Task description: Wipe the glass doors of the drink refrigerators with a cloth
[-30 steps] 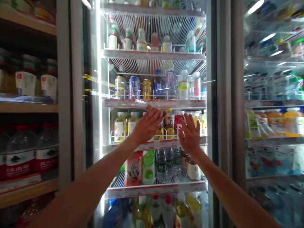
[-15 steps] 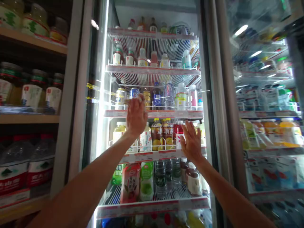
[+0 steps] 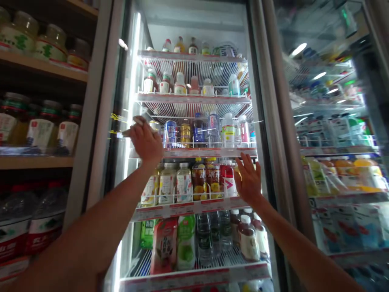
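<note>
**Entry: drinks cooler, glass door (image 3: 194, 28), two hands upon it.**

- Left hand (image 3: 147, 142): raised to the door's upper left, just beside the lit edge. Its fingers are closed on a pale cloth (image 3: 133, 123), which is bunched against the pane level with the row of cans (image 3: 170, 133).
- Right hand (image 3: 248, 180): palm flat on the pane near the right frame, fingers spread and holding nothing, in front of the row of bottles (image 3: 182, 182).
- Nearby: an open shelf (image 3: 36, 161) of jars to the left and a second cooler (image 3: 334, 142) to the right.

**Risks, as we judge them:**

- Only a small wad of cloth shows beyond the fingers, so a firm stroke could drag it out of the grip.
- The bare right palm is likely to leave prints on the glass.
- If the pane is damp, that bracing palm could skid and throw the reach off balance.
- We cannot tell whether the door is latched. If it is not, a push from either hand could shift it.
</note>
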A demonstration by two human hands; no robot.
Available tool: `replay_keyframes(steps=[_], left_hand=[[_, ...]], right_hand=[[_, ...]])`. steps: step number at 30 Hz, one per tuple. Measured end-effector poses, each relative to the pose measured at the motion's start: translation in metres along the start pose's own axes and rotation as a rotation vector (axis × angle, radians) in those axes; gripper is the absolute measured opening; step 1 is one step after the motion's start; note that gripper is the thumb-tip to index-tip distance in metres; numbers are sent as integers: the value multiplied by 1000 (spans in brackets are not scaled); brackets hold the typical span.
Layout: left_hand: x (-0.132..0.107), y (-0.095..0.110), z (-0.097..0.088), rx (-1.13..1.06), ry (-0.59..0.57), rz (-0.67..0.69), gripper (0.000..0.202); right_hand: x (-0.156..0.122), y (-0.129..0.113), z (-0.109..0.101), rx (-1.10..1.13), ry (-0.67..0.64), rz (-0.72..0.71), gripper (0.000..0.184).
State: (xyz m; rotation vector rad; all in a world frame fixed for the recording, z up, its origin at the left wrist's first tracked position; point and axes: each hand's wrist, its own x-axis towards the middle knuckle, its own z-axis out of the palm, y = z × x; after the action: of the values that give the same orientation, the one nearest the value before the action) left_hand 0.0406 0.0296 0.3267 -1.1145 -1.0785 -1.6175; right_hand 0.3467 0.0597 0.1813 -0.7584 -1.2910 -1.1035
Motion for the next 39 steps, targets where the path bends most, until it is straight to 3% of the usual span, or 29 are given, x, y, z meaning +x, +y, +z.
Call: replay_keyframes(steps=[2, 5, 7, 8, 10, 14, 16, 19, 22, 25, 27, 30, 32, 33, 35, 39], left_hand=[[-12, 31, 9, -20, -102, 145, 51], [-30, 67, 18, -69, -299, 542, 47], [-32, 70, 17, -96, -390, 767, 46], [-29, 65, 15, -104, -411, 812, 46], [-14, 46, 8, -104, -376, 693, 47], [22, 7, -3, -79, -86, 62, 53], [30, 8, 0, -73, -20, -39, 54], [18, 39, 14, -88, -80, 60, 53], [-9, 76, 26, -111, -279, 422, 52], [-23, 84, 27, -130, -421, 746, 51], [-17, 69, 24, -135, -384, 732, 49], [7, 39, 22, -114, -163, 387, 51], [17, 34, 24, -110, -39, 161, 53], [16, 38, 27, -112, -19, 111, 54], [2, 61, 31, -123, -72, 168, 52], [-54, 119, 34, -165, -361, 671, 48]], right_hand=[[1, -6, 0, 13, -15, -20, 42], [5, -16, 1, 25, -41, -62, 40], [8, -17, 0, 23, -56, -74, 40], [8, -15, -1, 19, -62, -73, 41], [9, -8, -4, 6, -56, -54, 44], [6, 14, -9, -13, -46, -13, 50], [5, 19, -10, -15, -55, 2, 50], [4, 17, -8, -14, -52, 15, 47], [6, 7, -5, -1, -45, -13, 44], [9, 1, -4, 6, -49, -39, 43], [11, 5, -7, 2, -47, -39, 44], [11, 19, -13, -9, -39, -10, 47], [12, 28, -16, -13, -41, 29, 49], [12, 30, -15, -14, -36, 46, 49], [15, 30, -12, -13, -26, 68, 50], [24, 15, 3, -10, -43, 55, 50]])
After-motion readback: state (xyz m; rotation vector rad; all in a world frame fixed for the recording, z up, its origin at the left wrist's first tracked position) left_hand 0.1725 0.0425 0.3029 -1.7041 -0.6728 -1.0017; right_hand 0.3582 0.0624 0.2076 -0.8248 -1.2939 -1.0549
